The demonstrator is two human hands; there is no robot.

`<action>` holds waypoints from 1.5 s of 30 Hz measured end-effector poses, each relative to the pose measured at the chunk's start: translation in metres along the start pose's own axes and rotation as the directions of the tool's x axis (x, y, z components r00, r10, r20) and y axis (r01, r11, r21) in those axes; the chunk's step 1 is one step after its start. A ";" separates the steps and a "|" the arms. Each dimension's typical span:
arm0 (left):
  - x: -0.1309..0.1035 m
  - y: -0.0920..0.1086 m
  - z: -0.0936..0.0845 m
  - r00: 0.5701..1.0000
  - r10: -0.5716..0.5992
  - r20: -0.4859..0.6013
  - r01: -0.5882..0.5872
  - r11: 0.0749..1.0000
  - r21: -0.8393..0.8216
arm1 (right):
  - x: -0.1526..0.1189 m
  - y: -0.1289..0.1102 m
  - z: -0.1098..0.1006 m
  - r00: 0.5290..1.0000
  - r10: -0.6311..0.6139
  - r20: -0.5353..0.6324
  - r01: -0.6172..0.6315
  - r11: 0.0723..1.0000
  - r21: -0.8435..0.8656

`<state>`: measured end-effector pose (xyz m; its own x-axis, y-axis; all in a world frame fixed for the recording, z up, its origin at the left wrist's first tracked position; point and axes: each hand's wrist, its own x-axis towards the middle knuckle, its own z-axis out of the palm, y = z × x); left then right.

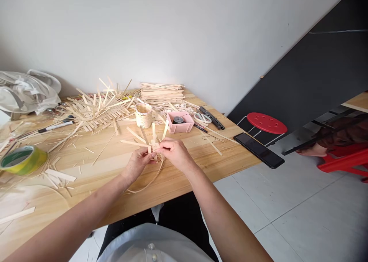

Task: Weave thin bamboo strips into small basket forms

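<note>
Between my two hands is a small piece woven from flat pale bamboo strips (153,133), whose loose ends fan out away from me. My left hand (140,160) pinches its left side with thumb and fingers. From the right, my right hand (174,150) has its fingers closed on the woven part, the tips near my left thumb. A long thin strip (152,179) curves down from the piece toward the table's front edge. Just behind stands a small round woven basket (143,115). My fingers hide part of the weave.
A pink bin (180,122) with a dark spool, white-handled scissors (202,118) and a black cutter (212,117) lie back right. Piled strips (162,92) and spiky woven pieces (94,110) fill the back. Yellow tape (37,160) stands left; a phone (258,150) overhangs the right edge.
</note>
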<state>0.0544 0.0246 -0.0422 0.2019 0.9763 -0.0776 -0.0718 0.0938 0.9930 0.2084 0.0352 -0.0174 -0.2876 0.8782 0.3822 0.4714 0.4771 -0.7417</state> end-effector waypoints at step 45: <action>-0.003 -0.001 0.011 0.991 -0.095 -0.098 0.061 0.949 -0.308 | 0.008 -0.007 -0.016 0.987 0.121 0.109 -0.105 0.984 -0.145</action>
<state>0.0645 0.0189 -0.0421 0.1113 0.9773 -0.1800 -0.3571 0.2084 0.9105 0.2160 0.0397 0.0001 -0.3173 0.9207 0.2272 0.6146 0.3821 -0.6902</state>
